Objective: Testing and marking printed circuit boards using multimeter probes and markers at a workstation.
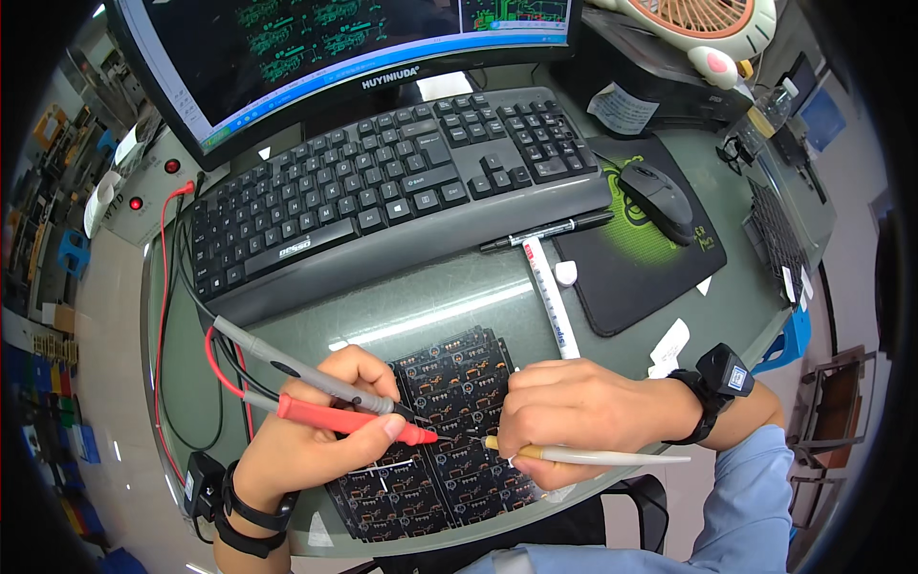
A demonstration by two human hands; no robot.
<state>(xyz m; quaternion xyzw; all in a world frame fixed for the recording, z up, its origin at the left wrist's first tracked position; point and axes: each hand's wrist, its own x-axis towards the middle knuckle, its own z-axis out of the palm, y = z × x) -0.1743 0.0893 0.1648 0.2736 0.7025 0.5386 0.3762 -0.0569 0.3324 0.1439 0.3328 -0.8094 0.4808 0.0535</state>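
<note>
My left hand (295,457) is closed around two test probes, a red probe (330,417) and a grey probe (298,369) with a dark tip. Both point down and right at a black circuit board panel (454,373), their tips close to its middle; contact cannot be made out. My right hand (588,411) grips a slim white pen-like tool (598,457) with a yellowish front end. That end is over the same part of the panel, near the red probe's tip. The panel lies near the desk's front edge, crowded with small repeated parts, and my fingers cover some of it.
A black keyboard (382,182) spans the desk beyond the panel, below a monitor (354,48). To the right are a mouse (658,199) on a dark mouse pad (631,277), a white marker (551,297) and a black pen (545,231). Probe leads (164,316) run along the left.
</note>
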